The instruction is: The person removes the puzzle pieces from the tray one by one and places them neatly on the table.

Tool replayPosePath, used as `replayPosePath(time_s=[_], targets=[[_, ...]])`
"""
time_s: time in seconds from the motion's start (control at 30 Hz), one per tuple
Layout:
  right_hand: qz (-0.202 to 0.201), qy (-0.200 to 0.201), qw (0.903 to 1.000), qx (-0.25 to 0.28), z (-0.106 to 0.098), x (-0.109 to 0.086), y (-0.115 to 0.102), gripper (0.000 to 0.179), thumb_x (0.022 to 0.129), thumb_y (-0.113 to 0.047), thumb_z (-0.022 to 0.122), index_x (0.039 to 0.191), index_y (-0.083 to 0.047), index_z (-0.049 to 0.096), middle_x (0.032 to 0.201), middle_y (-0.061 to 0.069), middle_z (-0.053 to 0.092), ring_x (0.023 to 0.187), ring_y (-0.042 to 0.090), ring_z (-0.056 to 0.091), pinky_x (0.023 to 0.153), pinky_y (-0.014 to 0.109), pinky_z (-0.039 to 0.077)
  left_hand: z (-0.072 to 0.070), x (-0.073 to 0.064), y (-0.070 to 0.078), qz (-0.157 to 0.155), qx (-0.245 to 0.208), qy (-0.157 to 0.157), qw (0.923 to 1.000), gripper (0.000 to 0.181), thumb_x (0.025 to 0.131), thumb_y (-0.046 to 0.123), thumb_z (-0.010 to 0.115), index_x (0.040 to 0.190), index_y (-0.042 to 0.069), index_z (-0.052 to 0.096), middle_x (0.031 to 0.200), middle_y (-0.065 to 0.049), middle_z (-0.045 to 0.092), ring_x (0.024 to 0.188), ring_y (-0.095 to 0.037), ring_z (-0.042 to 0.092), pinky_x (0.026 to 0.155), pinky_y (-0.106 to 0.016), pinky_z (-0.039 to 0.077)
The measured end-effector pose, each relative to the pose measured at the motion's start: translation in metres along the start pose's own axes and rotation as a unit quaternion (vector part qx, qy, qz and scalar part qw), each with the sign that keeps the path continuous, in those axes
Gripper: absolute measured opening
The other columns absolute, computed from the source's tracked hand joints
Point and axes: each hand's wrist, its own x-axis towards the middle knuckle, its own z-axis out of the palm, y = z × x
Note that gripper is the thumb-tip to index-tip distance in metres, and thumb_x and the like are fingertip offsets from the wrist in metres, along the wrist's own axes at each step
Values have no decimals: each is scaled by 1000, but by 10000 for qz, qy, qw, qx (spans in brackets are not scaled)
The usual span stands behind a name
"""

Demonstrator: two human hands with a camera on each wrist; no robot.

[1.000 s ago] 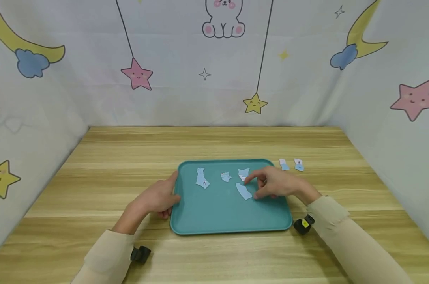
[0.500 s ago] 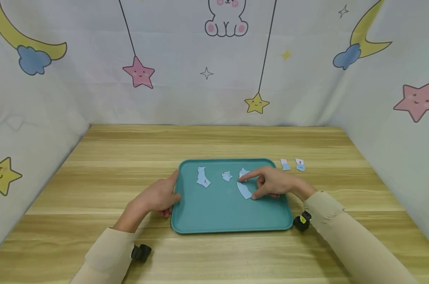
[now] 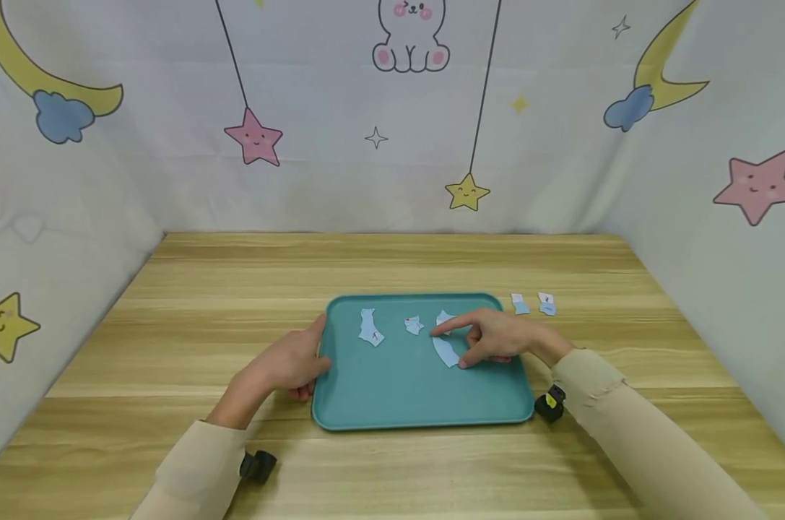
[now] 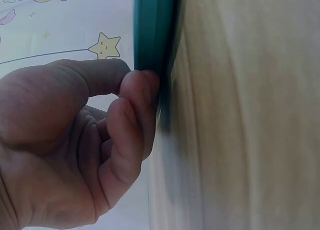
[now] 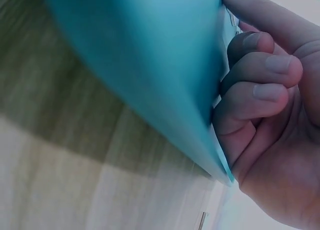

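Observation:
My left hand (image 3: pixel 296 359) grips the left edge of a teal tray (image 3: pixel 392 397) on the table, thumb at the rim. The left wrist view shows the fingertips of the left hand (image 4: pixel 80 135) against the tray's edge (image 4: pixel 154 30). Over the tray's right part, my right hand (image 3: pixel 499 334) touches a curved light-blue paper piece (image 3: pixel 445 352), with the index finger at its upper end and the thumb at its lower end. The other fingers are curled. Just above is another torn paper piece (image 3: pixel 442 318), partly covered by the index finger.
A small paper scrap (image 3: pixel 414 325) lies at the tray's upper middle, with a longer torn piece (image 3: pixel 370 328) to its left. Two paper pieces, one (image 3: pixel 519 303) beside the other (image 3: pixel 547 303), lie on the wooden table (image 3: pixel 392 477) beyond the tray's right corner. Printed cloth (image 3: pixel 301 195) surrounds the table.
My right index finger has reached left, from between the two right-hand paper pieces to the curved piece's upper end. The thumb has shifted slightly left. My left hand stays at the tray's edge.

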Motion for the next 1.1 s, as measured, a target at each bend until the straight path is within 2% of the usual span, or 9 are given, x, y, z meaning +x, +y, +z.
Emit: replayPosePath(time_s=[0.23, 0.4, 0.6, 0.9, 1.1], targets=[[195, 181, 9996, 2, 1, -1, 2, 61, 90, -17, 83, 147, -24, 63, 60, -6, 45, 46, 9, 36, 47, 22, 32, 0, 0, -1, 59, -23, 2, 10000, 85, 100, 4, 51, 167, -6, -1, 59, -10, 64, 42, -14, 60, 42, -30, 54], [34, 361, 9993, -102, 1, -4, 3, 62, 87, -17, 85, 145, -19, 64, 61, -6, 47, 53, 8, 39, 53, 20, 32, 0, 0, 0, 53, -1, 4, 10000, 85, 100, 4, 51, 167, -7, -1, 59, -10, 63, 41, -14, 59, 42, -30, 54], [-86, 420, 9991, 62, 1, -7, 5, 63, 87, -16, 86, 146, -17, 64, 62, -6, 47, 54, 7, 38, 56, 20, 34, 0, 0, 0, 3, 4, 10, 10000, 86, 100, 4, 51, 167, -6, -1, 59, -10, 63, 42, -14, 59, 42, -30, 54], [-261, 547, 9975, 374, 0, -16, 9, 63, 87, -16, 85, 145, -9, 61, 59, -6, 33, 54, 7, 30, 57, 23, 29, 1, -1, 0, 46, -8, 5, 10000, 86, 100, 3, 51, 167, -6, -2, 58, -10, 63, 41, -13, 59, 42, -30, 54], [-243, 754, 9951, 589, 0, -25, 11, 65, 86, -15, 86, 145, -9, 60, 58, -7, 29, 55, 8, 27, 57, 24, 27, 1, -1, 0, 63, -25, 2, 10000, 86, 100, 3, 51, 166, -7, -2, 59, -10, 63, 41, -13, 59, 42, -30, 54]])
